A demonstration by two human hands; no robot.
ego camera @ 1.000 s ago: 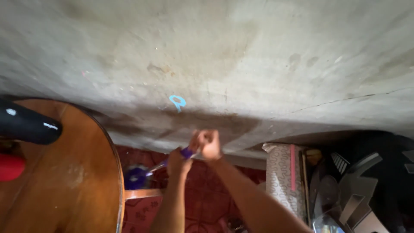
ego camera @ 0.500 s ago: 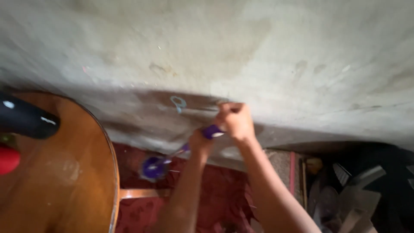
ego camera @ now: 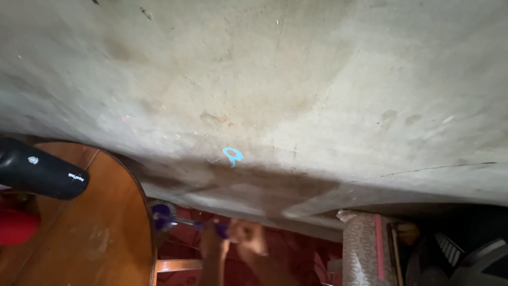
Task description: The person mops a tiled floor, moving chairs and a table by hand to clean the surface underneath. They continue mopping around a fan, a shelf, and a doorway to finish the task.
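Low in the head view, both my hands grip a tool with a purple handle [ego camera: 218, 229]. My left hand [ego camera: 212, 244] holds the handle and my right hand [ego camera: 251, 239] closes on its near end. A thin metal shaft runs left from the handle to a round purple and white head [ego camera: 163, 217], which hangs beside the edge of the wooden table [ego camera: 95, 233]. The hands are blurred. Above them rises a stained grey concrete wall [ego camera: 296, 79] with a small blue painted mark [ego camera: 232, 155].
A black cylindrical object [ego camera: 39, 172] and a red object [ego camera: 16, 226] lie on the round table at the left. A patterned white box with a pink strip [ego camera: 362, 246] stands at the lower right beside dark clutter. A red patterned floor [ego camera: 296, 251] lies below.
My hands and the purple tool have dropped from up against the wall near the blue mark to the bottom of the view. The view has tilted upward.
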